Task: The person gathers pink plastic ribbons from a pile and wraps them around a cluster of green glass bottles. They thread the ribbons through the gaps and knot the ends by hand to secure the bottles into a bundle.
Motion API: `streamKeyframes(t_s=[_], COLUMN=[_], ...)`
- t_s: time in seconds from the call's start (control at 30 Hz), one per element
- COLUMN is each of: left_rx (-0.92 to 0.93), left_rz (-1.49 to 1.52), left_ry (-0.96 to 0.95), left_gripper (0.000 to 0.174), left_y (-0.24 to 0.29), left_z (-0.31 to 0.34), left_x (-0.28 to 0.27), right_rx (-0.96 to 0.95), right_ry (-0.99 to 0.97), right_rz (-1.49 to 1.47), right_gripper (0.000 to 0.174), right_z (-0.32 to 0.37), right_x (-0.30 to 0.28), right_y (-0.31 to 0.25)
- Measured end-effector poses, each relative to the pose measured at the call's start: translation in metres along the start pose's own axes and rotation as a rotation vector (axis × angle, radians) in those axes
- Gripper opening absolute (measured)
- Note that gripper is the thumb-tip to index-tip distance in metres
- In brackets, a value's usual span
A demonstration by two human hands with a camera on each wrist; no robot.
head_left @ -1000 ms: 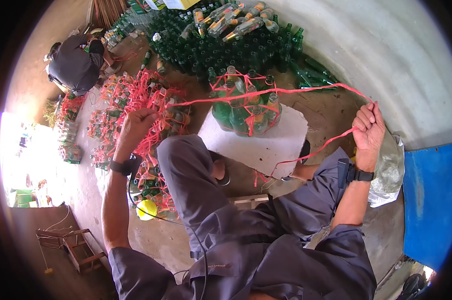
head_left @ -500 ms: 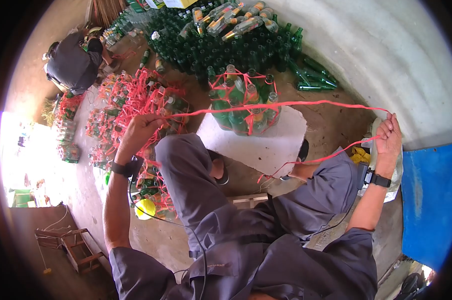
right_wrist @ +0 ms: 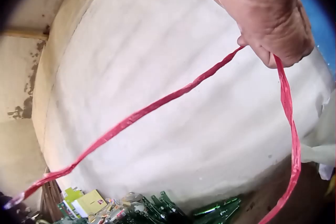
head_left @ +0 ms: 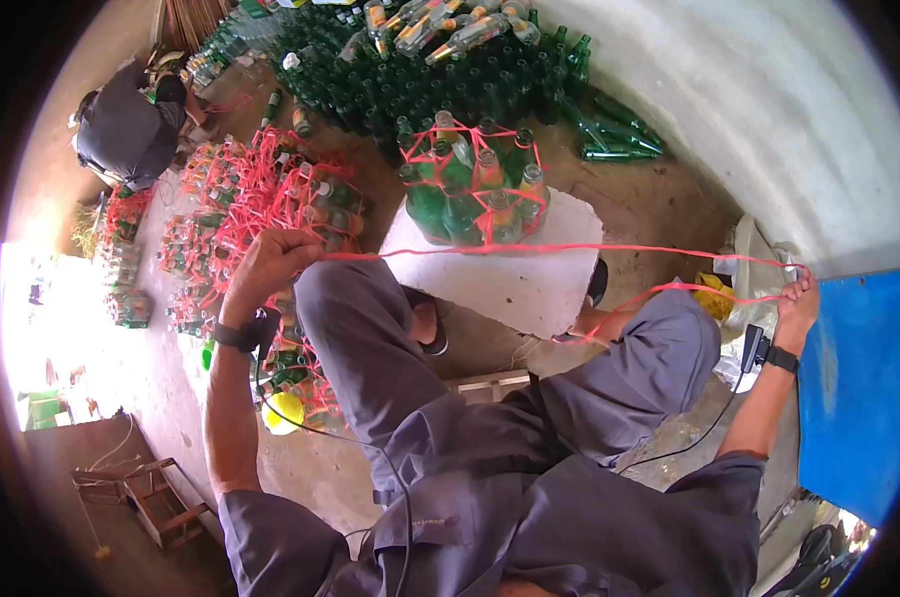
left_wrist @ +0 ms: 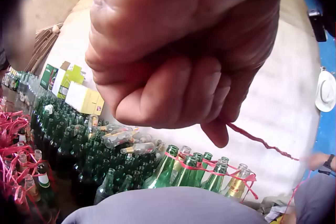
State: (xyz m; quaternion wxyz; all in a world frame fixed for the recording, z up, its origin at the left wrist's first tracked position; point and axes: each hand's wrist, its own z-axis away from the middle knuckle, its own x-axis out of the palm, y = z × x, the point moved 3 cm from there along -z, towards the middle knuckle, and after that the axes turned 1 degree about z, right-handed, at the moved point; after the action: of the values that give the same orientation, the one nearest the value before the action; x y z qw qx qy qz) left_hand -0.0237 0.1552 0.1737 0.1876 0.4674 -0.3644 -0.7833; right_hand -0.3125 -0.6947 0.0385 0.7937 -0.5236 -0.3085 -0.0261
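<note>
A long pink-red plastic cord (head_left: 559,247) is stretched between my two hands, passing across the near side of a bottle bundle. My left hand (head_left: 271,267) grips one end beside the left knee; its fingers are curled tightly in the left wrist view. Far out to the right, my right hand (head_left: 797,300) pinches the cord, and a second length (right_wrist: 294,150) hangs down from it in the right wrist view. The bundle of green and clear bottles (head_left: 460,214), tied with red cord around necks and bodies, stands upright on a white board (head_left: 544,289) before my knees.
Many tied bottles (head_left: 296,199) stand on the left floor. Behind the board are massed loose green bottles (head_left: 400,95), with clear ones lying on top. Another person (head_left: 126,129) bends over at upper left. A blue panel (head_left: 858,388) and a pale wall (head_left: 768,129) bound the right side.
My right hand has moved outward to the right and down, drawing the cord along. The stretched cord has dropped from across the bottles to their base. My left hand has lowered slightly.
</note>
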Motion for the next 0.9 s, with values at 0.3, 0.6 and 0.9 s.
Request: streamKeyframes(t_s=[0.3,0.6,0.9], left_rx=[0.045,0.331,0.197], left_rz=[-0.005,0.011,-0.073], left_ry=[0.123,-0.248,-0.320], left_gripper=[0.020,0.014,0.020], left_y=[0.024,0.113,0.105], left_z=[-0.019,-0.017,-0.013], left_x=[0.039,0.164,0.190], right_rx=[-0.530,-0.160,-0.023], right_ry=[0.063,-1.081,-1.250], right_rz=[1.532,0.979,0.948], right_gripper=[0.035,0.032,0.024], right_z=[0.090,0.319,0.380], right_x=[0.119,0.300,0.274], right_y=[-0.012,0.103,0.201])
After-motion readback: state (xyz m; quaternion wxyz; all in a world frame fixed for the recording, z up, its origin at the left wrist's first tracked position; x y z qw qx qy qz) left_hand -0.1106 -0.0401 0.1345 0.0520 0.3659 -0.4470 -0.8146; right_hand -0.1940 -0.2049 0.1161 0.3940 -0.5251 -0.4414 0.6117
